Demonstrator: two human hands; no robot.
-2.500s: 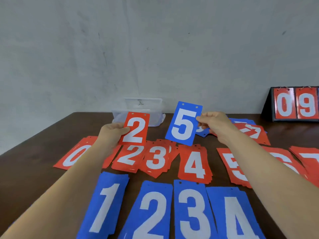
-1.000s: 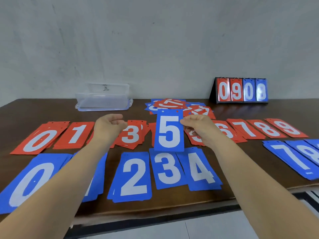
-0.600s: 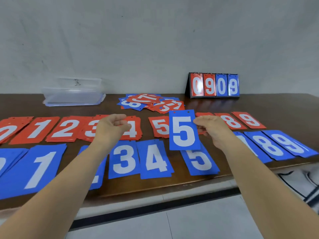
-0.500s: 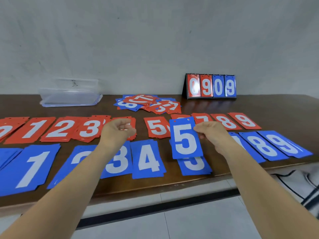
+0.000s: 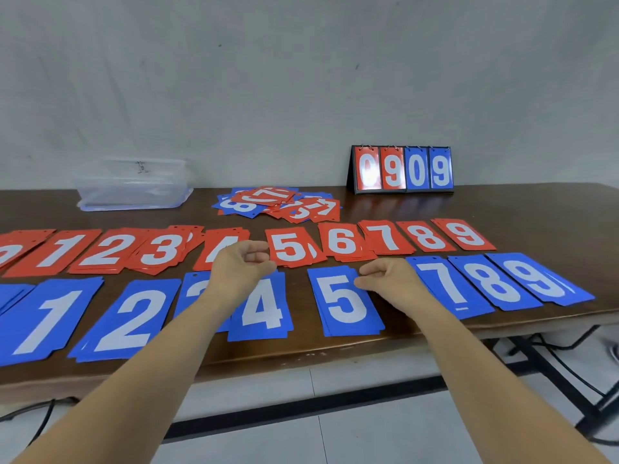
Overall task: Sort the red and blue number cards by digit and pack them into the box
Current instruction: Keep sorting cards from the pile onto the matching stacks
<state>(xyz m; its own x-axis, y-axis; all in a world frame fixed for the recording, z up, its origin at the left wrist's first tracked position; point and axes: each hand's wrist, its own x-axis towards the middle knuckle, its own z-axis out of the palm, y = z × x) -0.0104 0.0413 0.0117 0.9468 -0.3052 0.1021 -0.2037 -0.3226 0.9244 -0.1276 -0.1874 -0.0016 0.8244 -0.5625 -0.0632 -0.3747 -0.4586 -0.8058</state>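
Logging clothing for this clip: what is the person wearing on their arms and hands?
Nothing shows. The left forearm and right forearm are bare as far as the frame edge, with no sleeve in view. The left hand and right hand have no gloves, and no ring, watch or bracelet can be seen on either.

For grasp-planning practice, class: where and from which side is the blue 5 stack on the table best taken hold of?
Probably at its near short edge, coming from the person's side. The blue 5 stack lies flat and thin, with no gap beneath it, but that edge is close to the front edge of the table. Slid slightly over that edge, it could be pinched top and bottom, all cards together.
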